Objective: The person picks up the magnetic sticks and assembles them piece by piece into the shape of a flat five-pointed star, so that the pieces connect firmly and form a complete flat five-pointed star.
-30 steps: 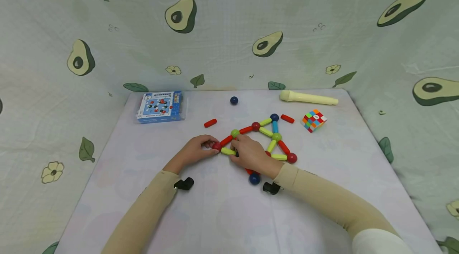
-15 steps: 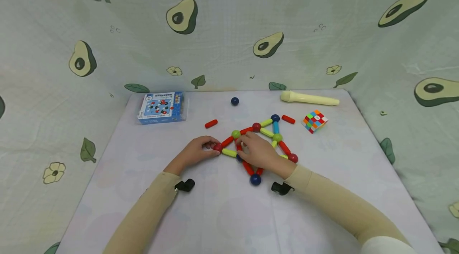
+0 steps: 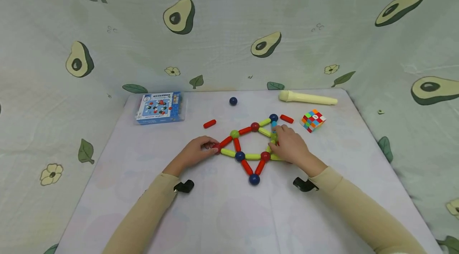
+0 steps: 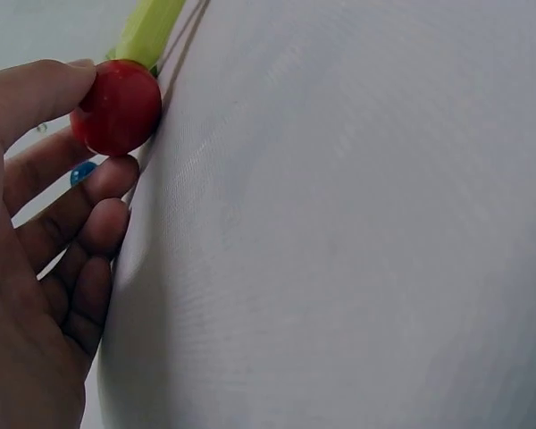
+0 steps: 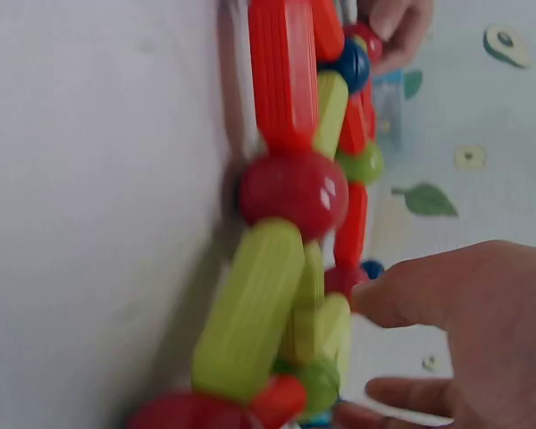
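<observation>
A flat structure of magnetic balls and rods lies on the table, with red, green and dark blue balls joined by red, yellow-green and blue rods. My left hand (image 3: 198,150) pinches the red ball (image 4: 118,107) at its left corner, thumb on one side and fingers on the other. A yellow-green rod (image 3: 228,152) runs from that ball to a dark blue ball (image 3: 240,156). Over the structure's right side, my right hand (image 3: 292,146) has thumb and fingers apart close to a green ball (image 5: 314,384). It partly hides that corner in the head view.
A loose red rod (image 3: 209,124) and a dark blue ball (image 3: 233,101) lie behind the structure. Another red rod (image 3: 287,118) is at right, near a puzzle cube (image 3: 313,120). A pale yellow toy microphone (image 3: 308,97) and a blue boxed set (image 3: 159,107) stand at the back.
My right hand has left the dark blue ball near the structure's left part and moved right to the green ball's corner. My left hand keeps its hold on the red ball.
</observation>
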### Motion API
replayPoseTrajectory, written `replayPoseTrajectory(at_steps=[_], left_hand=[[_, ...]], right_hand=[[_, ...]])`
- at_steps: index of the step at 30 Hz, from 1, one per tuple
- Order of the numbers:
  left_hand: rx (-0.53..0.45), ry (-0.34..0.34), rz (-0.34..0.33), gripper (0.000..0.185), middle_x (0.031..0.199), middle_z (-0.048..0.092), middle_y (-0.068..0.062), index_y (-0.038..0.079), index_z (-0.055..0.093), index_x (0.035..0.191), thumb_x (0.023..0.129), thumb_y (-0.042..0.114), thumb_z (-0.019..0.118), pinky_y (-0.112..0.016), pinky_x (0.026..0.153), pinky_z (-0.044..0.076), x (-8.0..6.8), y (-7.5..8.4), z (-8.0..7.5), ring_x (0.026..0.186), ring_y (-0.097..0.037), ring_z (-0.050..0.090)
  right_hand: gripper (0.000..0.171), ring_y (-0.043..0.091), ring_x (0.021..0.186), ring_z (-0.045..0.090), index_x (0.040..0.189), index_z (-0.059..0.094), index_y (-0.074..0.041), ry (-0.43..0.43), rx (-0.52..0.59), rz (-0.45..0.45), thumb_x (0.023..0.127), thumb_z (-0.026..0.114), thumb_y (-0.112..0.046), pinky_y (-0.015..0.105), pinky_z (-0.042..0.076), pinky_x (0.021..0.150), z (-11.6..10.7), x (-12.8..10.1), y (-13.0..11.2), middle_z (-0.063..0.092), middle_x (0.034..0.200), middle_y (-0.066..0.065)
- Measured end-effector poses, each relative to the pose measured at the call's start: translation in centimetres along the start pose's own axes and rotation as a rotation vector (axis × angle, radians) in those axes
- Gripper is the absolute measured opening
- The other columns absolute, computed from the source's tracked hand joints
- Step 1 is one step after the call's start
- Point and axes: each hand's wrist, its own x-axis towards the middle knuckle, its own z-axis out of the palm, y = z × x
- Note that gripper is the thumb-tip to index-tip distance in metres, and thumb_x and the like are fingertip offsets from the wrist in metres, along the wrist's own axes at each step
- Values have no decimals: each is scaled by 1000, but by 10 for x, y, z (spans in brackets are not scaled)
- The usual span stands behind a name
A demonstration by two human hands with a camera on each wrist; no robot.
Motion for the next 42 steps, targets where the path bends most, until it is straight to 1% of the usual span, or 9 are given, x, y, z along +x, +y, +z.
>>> replayPoseTrajectory(at_steps=[4, 7, 10, 14, 21, 26, 34, 39, 42], left_hand=[[-12, -10, -29, 27, 102, 62, 6, 29, 71, 118, 94, 41, 73, -36, 88, 48, -2, -1, 0, 99, -18, 55], [-19, -33, -40, 24, 97, 64, 7, 31, 73, 113, 91, 40, 77, -36, 85, 49, -5, 0, 0, 94, -17, 57], [-13, -75, -31, 24, 93, 66, 8, 31, 75, 107, 88, 43, 80, -35, 82, 50, -9, 5, 0, 90, -16, 58], [0, -163, -9, 25, 91, 67, 9, 30, 76, 105, 86, 46, 80, -35, 81, 51, -14, 16, 3, 90, -16, 59], [49, -258, 40, 14, 84, 65, 10, 30, 74, 93, 90, 44, 76, -34, 78, 49, -19, 27, 13, 86, -14, 58], [87, -237, 74, 13, 81, 63, 10, 29, 72, 90, 92, 42, 75, -31, 75, 49, -18, 28, 19, 83, -13, 57], [123, -156, 53, 14, 76, 60, 9, 26, 71, 90, 96, 38, 71, -28, 67, 46, -13, 32, 25, 76, -12, 55], [131, -92, 8, 20, 71, 55, 5, 23, 66, 87, 98, 40, 68, -27, 61, 42, -9, 34, 28, 69, -13, 53], [117, -33, -41, 23, 74, 56, 4, 20, 61, 94, 97, 41, 68, -27, 62, 43, -5, 34, 31, 69, -13, 53]], right_hand=[[59, 29, 89, 58, 141, 46, 4, -97, 30, 96, 96, 67, -28, 40, 55, 71, -3, 4, 15, 58, 122, 21], [50, 27, 88, 58, 138, 51, 4, -137, 70, 88, 98, 65, -23, 39, 54, 73, 0, 10, 21, 61, 116, 17], [46, 28, 94, 58, 139, 53, 3, -117, 79, 53, 99, 64, -18, 44, 55, 83, 4, 18, 24, 64, 116, 16], [48, 32, 106, 58, 144, 52, -1, -71, 85, 21, 100, 63, -16, 52, 52, 96, 7, 31, 26, 62, 130, 18], [48, 32, 106, 57, 146, 51, -7, -76, 164, -41, 101, 62, -14, 50, 52, 96, 11, 51, 22, 62, 129, 17], [51, 32, 107, 56, 150, 49, -9, -104, 186, -87, 100, 61, -13, 50, 51, 96, 14, 55, 18, 61, 131, 17], [50, 35, 125, 54, 147, 52, -6, -68, 195, -117, 100, 64, -15, 54, 44, 107, 12, 44, 15, 57, 142, 16], [47, 35, 131, 52, 144, 55, -6, -53, 193, -150, 100, 64, -15, 54, 42, 109, 10, 39, 17, 57, 143, 15], [47, 35, 132, 51, 145, 55, -6, -52, 188, -154, 99, 65, -16, 54, 41, 109, 9, 38, 19, 56, 144, 15]])
